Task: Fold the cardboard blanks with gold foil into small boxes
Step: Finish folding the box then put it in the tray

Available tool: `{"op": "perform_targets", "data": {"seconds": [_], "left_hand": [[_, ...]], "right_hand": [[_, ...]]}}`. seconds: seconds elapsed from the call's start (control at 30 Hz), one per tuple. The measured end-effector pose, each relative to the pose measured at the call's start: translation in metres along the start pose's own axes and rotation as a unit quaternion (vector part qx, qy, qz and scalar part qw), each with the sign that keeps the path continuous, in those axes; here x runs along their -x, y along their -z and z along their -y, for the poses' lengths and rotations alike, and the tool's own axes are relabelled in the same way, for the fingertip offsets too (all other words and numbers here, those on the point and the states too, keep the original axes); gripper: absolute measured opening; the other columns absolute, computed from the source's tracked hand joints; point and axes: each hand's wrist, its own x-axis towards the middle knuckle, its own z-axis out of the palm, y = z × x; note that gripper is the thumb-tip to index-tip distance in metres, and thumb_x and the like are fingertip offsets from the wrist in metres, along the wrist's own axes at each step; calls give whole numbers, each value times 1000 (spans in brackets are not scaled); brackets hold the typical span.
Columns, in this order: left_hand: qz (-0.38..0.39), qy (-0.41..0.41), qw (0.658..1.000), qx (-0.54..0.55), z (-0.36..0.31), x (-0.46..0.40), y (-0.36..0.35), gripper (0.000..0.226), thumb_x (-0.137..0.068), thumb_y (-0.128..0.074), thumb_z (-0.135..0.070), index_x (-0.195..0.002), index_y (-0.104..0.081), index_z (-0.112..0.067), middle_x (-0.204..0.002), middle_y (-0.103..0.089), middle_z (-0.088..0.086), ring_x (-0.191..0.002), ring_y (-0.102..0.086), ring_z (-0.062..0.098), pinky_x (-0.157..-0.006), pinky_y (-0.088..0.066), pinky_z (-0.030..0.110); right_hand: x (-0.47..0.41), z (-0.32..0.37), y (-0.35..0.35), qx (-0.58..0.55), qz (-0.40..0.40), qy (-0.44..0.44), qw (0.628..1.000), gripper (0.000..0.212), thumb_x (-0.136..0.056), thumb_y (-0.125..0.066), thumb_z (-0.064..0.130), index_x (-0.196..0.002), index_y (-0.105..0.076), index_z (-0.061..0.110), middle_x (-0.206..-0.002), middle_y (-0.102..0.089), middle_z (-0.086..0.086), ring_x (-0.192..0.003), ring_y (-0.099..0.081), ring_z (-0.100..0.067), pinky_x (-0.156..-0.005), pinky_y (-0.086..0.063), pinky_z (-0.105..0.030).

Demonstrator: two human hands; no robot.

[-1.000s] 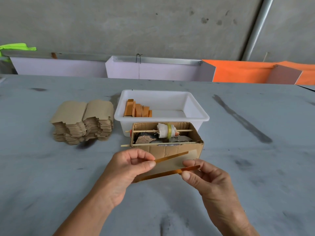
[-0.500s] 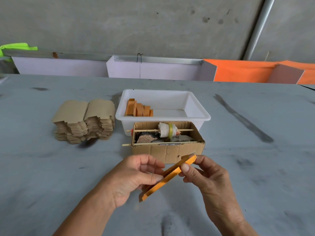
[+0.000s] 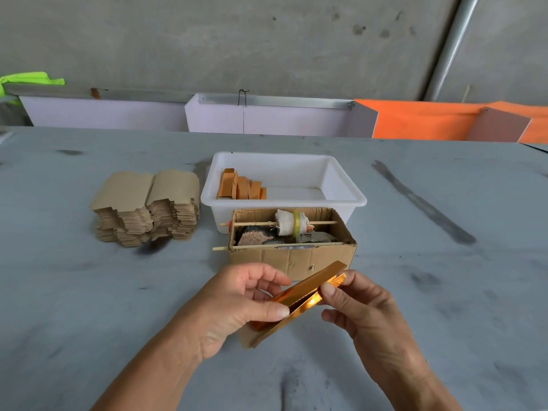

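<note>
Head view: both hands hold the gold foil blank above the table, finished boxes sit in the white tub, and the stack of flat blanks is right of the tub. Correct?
One error: the head view shows the stack of flat blanks left of the white tub, not right. The rest stands: left hand and right hand hold the gold foil blank, and finished boxes sit in the tub.

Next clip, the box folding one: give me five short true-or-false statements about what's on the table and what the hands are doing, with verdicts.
1. Both hands hold the gold foil blank. True: left hand, right hand.
2. The white tub is empty. False: folded orange boxes sit in its left end.
3. The stack of blanks lies left of the tub. True.
4. The cardboard box is closed. False: it is open on top, with sticks across.
5. The blank lies flat on the table. False: it is held above it.
</note>
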Motion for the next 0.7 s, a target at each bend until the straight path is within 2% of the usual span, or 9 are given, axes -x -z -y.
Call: {"op": "perform_targets", "data": {"seconds": [0.1,0.17,0.27,0.4,0.57,0.7], "left_hand": [[5,29,998,56,1,-1,-2,33,-57,-77,-20,-89,-75,-11,-89,-72,10,-83,-63,19,-75,-47,27],[2,49,998,49,0,-3,-4,34,-55,-76,-24,-86,-75,-11,-87,-72,11,-81,-62,20,-74,-45,28],[12,61,998,29,-2,-3,-6,30,-58,-76,-23,-86,-73,-11,-81,-71,8,-73,-62,17,-66,-46,25],[17,42,999,5,-4,-4,-9,12,-77,-72,-8,-88,-67,-8,-71,-68,5,-57,-61,9,-46,-44,18],[6,13,999,-41,-4,-5,-11,16,-81,-70,-5,-94,-67,-14,-75,-68,4,-63,-64,10,-49,-47,19],[8,-10,998,-56,-4,-4,-13,21,-82,-69,-7,-100,-64,-16,-77,-70,2,-67,-67,12,-53,-50,21]], "right_hand": [[1,0,1,-9,8,12,1000,13,-61,-76,27,-66,-68,17,-80,-70,-9,-75,-67,-17,-63,-53,-23],[1,-2,0,-19,13,20,1000,13,-62,-75,25,-68,-69,16,-81,-71,-11,-76,-68,-20,-63,-54,-24],[0,-6,-2,-57,-7,27,998,17,-62,-75,18,-76,-69,10,-83,-68,-18,-74,-66,-25,-62,-56,-27],[-2,-7,-5,-90,-26,37,995,19,-64,-73,12,-83,-70,12,-79,-64,-16,-70,-65,-23,-60,-56,-27],[-2,-6,-8,-88,-35,38,995,24,-62,-74,14,-85,-73,20,-73,-63,-12,-70,-65,-23,-59,-56,-26],[-2,-6,-9,-85,-53,39,994,25,-63,-73,12,-88,-70,12,-64,-62,-6,-62,-64,-18,-54,-54,-24]]}}
